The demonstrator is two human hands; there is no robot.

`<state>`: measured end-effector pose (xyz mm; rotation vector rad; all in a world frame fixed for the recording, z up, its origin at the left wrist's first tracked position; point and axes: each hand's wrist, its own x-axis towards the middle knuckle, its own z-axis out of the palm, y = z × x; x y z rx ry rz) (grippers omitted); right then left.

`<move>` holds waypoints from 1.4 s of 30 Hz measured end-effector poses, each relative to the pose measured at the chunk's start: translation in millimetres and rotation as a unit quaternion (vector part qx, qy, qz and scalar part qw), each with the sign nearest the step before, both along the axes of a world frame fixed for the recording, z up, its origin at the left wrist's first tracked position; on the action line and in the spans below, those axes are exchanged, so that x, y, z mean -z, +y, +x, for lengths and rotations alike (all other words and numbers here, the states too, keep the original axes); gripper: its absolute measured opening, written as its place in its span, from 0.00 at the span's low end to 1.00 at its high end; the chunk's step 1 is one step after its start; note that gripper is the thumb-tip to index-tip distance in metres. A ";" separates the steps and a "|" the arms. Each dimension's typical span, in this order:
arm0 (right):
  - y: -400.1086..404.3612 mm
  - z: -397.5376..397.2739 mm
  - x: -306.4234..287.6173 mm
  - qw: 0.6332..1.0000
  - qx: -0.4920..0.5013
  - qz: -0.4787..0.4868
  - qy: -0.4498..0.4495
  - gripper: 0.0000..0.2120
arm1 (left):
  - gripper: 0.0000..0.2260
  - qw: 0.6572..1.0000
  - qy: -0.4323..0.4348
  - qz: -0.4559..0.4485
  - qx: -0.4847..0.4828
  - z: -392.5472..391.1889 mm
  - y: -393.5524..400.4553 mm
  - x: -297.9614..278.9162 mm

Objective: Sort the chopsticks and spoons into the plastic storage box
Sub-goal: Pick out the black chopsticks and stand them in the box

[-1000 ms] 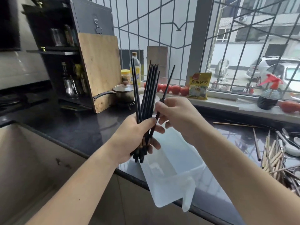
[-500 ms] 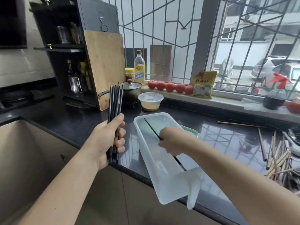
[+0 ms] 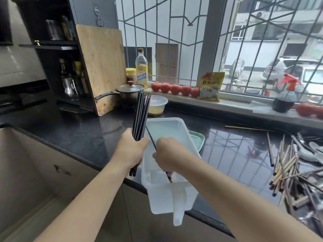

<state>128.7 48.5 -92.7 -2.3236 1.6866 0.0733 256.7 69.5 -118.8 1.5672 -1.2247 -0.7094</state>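
A translucent white plastic storage box [image 3: 181,198] lies lengthwise on the dark counter, its near end past the counter edge. My left hand [image 3: 132,148] is shut on a bundle of black chopsticks [image 3: 140,110], held upright just left of the box. My right hand [image 3: 168,151] is over the box's middle, shut on a single black chopstick [image 3: 150,137] that lies along the inside of the box. A heap of wooden chopsticks [image 3: 286,165] and white and metal spoons [image 3: 309,151] lies on the counter at the right.
A green lid [image 3: 197,139] sits behind the box. A round plastic container [image 3: 157,106], a lidded pot [image 3: 130,91] and a leaning cutting board [image 3: 103,67] stand at the back. Tomatoes [image 3: 174,88] and a spray bottle [image 3: 286,96] line the sill. A sink [image 3: 22,172] is at left.
My right hand took one chopstick from the bundle and lowered it into the box. My left hand, after swinging left, has brought the bundle back beside the box.
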 end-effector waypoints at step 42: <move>-6.4 -43.1 -19.9 0.797 0.093 -0.080 -0.592 0.09 | 0.08 0.968 -0.036 -0.020 0.247 -22.8 -13.1 -50.7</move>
